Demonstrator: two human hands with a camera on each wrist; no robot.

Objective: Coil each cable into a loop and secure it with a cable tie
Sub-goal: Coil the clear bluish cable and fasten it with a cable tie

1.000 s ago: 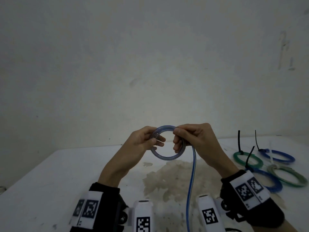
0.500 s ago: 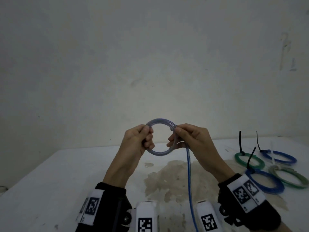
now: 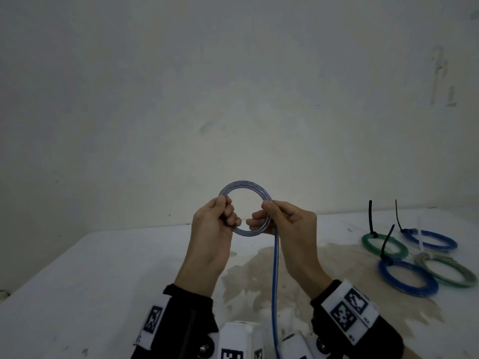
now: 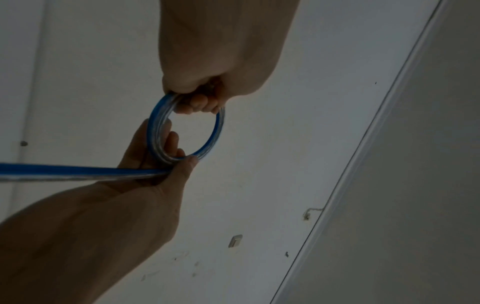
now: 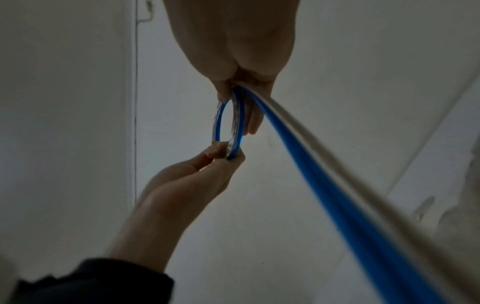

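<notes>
A blue cable is wound into a small round coil (image 3: 243, 186) held upright above the white table (image 3: 77, 281). My left hand (image 3: 223, 216) grips the coil's left side, fingers curled round the strands (image 4: 155, 123). My right hand (image 3: 272, 216) pinches its right side, where the loose blue tail (image 3: 274, 281) leaves the coil and hangs straight down toward me. In the right wrist view the coil (image 5: 218, 121) is seen edge-on, with the tail (image 5: 337, 195) running past the camera. The cable's free end is out of view.
At the right of the table lie several finished coils: a green one (image 3: 369, 247) and a blue one (image 3: 388, 277) with black ties standing up, another blue one (image 3: 438, 240) and a grey-green one (image 3: 458, 279). A brown stain (image 3: 259, 275) marks the table centre. A bare wall stands behind.
Both hands have lifted the coil a little and moved apart, so the ring now shows wider and rounder. The right hand has slid round to the coil's right side.
</notes>
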